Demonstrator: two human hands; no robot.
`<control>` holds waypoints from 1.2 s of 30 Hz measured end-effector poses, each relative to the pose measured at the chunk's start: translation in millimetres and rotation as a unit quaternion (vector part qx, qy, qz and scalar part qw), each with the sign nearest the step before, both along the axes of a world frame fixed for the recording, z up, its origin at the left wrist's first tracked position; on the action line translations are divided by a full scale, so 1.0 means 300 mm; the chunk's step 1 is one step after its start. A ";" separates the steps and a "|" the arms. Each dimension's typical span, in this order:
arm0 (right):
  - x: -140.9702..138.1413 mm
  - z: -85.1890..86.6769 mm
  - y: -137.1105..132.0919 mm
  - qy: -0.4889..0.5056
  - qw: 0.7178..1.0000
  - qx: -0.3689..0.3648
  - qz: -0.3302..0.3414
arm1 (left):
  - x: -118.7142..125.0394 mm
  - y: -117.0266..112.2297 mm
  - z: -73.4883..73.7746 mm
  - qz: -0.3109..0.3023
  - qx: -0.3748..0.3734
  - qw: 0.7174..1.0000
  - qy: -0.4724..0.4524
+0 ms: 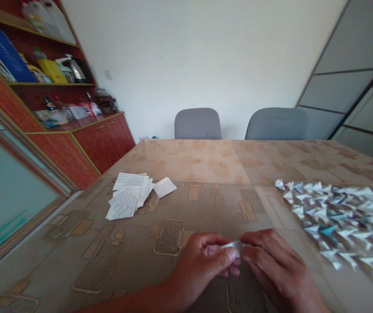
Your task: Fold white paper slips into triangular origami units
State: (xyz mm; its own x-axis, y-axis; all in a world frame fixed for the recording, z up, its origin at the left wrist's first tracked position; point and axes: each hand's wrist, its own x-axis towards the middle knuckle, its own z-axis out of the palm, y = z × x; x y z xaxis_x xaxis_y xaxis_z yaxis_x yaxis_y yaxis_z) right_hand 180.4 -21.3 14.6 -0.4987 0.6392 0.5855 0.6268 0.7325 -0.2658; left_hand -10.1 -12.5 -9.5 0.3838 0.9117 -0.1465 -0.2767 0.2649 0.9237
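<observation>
Low over the near part of the table, my left hand (210, 258) pinches a small folded piece of printed paper (237, 247) between thumb and fingers. My right hand (274, 261) grips the same paper from its right side, fingertips meeting the left hand's. Fingers cover much of the paper, so its full shape is hidden. Off to the right stand rows of several small folded paper figures (336, 208) with pointed tips, one partly teal. On the left lies a loose pile of flat printed paper pieces (129, 195), with a separate piece (165, 187) at its right edge.
A patterned cloth covers the table (206, 204). Two grey chairs (197, 123) (275, 123) stand behind its far edge, before a white wall. At the left is a red-brown cabinet (108, 139) with shelves holding bottles, a kettle (76, 69) and a blue folder (5, 52).
</observation>
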 end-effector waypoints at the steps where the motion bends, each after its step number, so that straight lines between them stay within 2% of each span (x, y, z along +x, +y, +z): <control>1: 0.000 -0.002 0.002 -0.003 1.000 0.004 0.003 | -0.001 0.000 0.003 -0.003 -0.002 1.000 0.006; 4: -0.001 0.000 0.004 0.013 1.000 -0.011 0.012 | -0.004 0.002 0.020 -0.031 -0.002 0.999 0.038; 7: -0.005 0.003 0.000 0.077 0.993 -0.087 0.010 | -0.005 0.004 0.033 -0.012 -0.013 0.999 0.038; 11: -0.014 -0.010 -0.003 0.212 0.954 -0.210 -0.034 | -0.004 0.005 0.038 0.006 -0.012 0.999 0.041; 15: -0.033 -0.032 0.005 0.237 0.919 -0.315 -0.011 | 0.000 0.003 0.036 -0.004 0.009 0.999 0.047; 22: -0.038 -0.034 0.012 0.224 0.924 -0.311 -0.009 | -0.002 -0.003 0.015 -0.020 0.050 0.996 0.077; 25: -0.033 -0.030 0.013 0.227 0.925 -0.303 -0.006 | -0.007 -0.004 0.021 0.022 0.103 0.988 0.117; 27: -0.030 -0.034 0.017 0.233 0.925 -0.302 -0.007 | -0.008 -0.001 0.030 0.055 0.158 0.972 0.163; 29: -0.026 -0.047 0.022 0.229 0.926 -0.301 -0.009 | -0.007 0.003 0.039 0.050 0.189 0.961 0.195; 33: -0.020 -0.071 0.025 0.215 0.931 -0.293 -0.014 | -0.004 0.008 0.046 0.011 0.166 0.967 0.192; 36: -0.023 -0.066 0.021 0.220 0.926 -0.306 -0.023 | -0.004 0.009 0.039 0.000 0.143 0.974 0.176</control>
